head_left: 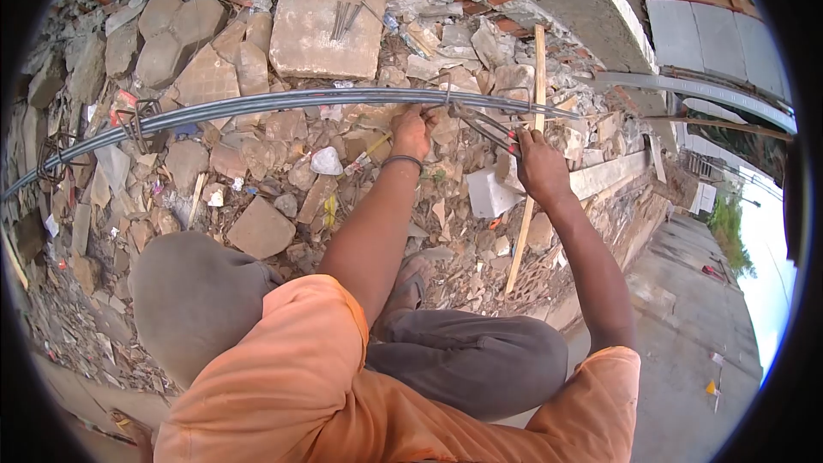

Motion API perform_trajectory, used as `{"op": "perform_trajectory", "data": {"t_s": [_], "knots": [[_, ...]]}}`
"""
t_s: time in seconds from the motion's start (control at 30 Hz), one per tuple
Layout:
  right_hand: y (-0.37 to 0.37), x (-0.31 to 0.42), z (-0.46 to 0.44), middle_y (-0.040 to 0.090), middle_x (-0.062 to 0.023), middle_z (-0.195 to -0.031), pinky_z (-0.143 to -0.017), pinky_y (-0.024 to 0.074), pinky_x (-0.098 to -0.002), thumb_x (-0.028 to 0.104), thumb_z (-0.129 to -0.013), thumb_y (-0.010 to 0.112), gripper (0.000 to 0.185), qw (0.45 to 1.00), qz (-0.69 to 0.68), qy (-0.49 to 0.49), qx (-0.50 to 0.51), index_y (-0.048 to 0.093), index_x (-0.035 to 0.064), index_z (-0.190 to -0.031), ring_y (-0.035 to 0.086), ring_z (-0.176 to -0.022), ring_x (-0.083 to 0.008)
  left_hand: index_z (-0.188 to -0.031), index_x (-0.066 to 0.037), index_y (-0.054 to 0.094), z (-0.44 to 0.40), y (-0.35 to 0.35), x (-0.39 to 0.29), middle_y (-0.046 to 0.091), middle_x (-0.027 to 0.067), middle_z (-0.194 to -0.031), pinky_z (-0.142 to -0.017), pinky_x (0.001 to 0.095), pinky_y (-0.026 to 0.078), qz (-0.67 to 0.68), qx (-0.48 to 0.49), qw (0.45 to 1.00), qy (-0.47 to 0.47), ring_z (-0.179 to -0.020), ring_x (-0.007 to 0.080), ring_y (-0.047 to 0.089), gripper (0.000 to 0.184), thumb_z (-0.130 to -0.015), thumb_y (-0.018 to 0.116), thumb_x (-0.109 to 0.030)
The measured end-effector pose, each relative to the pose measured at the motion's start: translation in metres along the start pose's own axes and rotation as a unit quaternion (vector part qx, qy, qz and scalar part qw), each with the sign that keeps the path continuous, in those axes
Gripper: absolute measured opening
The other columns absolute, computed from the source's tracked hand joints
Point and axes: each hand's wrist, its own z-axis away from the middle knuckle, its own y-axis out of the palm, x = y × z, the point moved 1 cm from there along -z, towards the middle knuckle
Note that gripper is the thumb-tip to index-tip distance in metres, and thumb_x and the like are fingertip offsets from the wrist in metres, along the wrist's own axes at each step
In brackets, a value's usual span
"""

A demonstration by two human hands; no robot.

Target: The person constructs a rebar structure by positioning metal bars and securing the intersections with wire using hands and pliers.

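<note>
A bundle of long grey steel bars runs across the view above the rubble, with bent wire stirrups around it at the left. My left hand is just below the bars, its fingers curled at the bars' underside; what they hold, if anything, is too small to tell. My right hand is closed around the red-tipped handles of a pair of dark pincers. The pincers' head points up and left to the bars, near a thin stirrup.
Broken stones and bricks cover the ground. A square slab with several short rods stands behind the bars. A wooden strip lies upright in view at the right, near a white block. A concrete ledge edges the back right.
</note>
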Motion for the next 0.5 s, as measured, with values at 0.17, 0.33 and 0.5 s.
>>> {"op": "perform_trajectory", "data": {"t_s": [0.17, 0.33, 0.5], "knots": [[0.019, -0.013, -0.02, 0.064, -0.0174, -0.1, -0.075, 0.0537, -0.0481, 0.014, -0.082, 0.058, 0.03, 0.997, -0.067, -0.027, -0.016, 0.058, 0.0072, -0.111, 0.066, -0.086, -0.0382, -0.091, -0.001, 0.059, 0.0, -0.001, 0.0, 0.06, 0.0065, -0.08, -0.052, 0.0283, 0.051, 0.009, -0.015, 1.0, -0.003, -0.061, 0.0151, 0.057, 0.01, -0.096, 0.056, -0.009], [0.034, -0.023, -0.034, 0.065, -0.0161, -0.101, -0.074, 0.0541, -0.0475, 0.013, -0.077, 0.063, 0.033, 0.993, -0.097, -0.056, -0.045, 0.059, 0.0076, -0.11, 0.065, -0.084, -0.0377, -0.095, -0.001, 0.057, 0.002, 0.001, 0.001, 0.06, 0.0067, -0.082, -0.052, 0.029, 0.047, 0.008, -0.001, 1.0, 0.001, -0.062, 0.0146, 0.054, 0.007, -0.097, 0.055, -0.008], [0.044, -0.03, -0.041, 0.065, -0.0169, -0.099, -0.073, 0.0534, -0.0482, 0.012, -0.076, 0.063, 0.034, 0.987, -0.123, -0.077, -0.062, 0.059, 0.0076, -0.109, 0.065, -0.084, -0.0388, -0.101, -0.002, 0.055, 0.004, 0.004, 0.0, 0.059, 0.0067, -0.086, -0.057, 0.0288, 0.045, -0.015, -0.009, 1.0, 0.004, -0.066, 0.0142, 0.052, 0.006, -0.097, 0.053, -0.005]]}}
